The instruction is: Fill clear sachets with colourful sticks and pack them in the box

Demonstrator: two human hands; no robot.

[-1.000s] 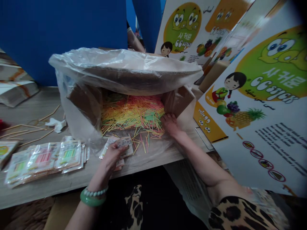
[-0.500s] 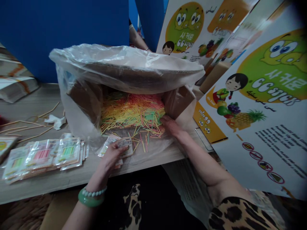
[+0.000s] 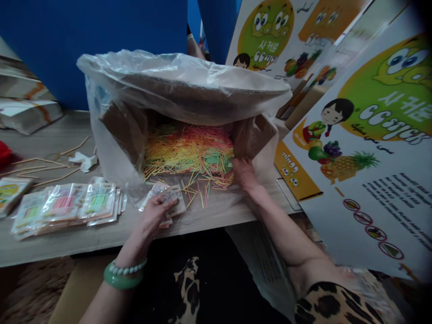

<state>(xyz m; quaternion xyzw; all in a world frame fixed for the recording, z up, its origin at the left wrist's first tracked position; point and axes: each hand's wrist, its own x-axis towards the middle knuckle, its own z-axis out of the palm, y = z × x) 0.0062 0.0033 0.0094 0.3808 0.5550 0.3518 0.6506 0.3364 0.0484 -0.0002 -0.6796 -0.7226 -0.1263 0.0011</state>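
My left hand (image 3: 155,215) is closed on a few small clear plastic packets (image 3: 176,199) at the table's front, thumb on top. Just beyond them a cardboard box lined with a clear plastic bag (image 3: 111,96) lies with its opening toward me. Thin coloured candy sticks (image 3: 189,150) in pink, orange, yellow and green heap inside it, and some have spilled onto the bag's lip. My right hand (image 3: 245,175) is at the right end of the heap, fingers curled against the sticks and the bag's edge. Its fingertips are partly hidden, so what they hold cannot be made out.
Filled packets (image 3: 64,204) with coloured sticks lie in overlapping stacks on the left of the table. Behind them are long thin tan strips (image 3: 37,168) and a crumpled white tissue (image 3: 83,160). Large printed cartons (image 3: 364,148) stand on the right. Another person's arm (image 3: 195,46) shows behind the box.
My right hand's fingers have drawn in from stretched to curled at the heap's right edge. My left hand keeps its hold on the packets. The whole view has shifted slightly.
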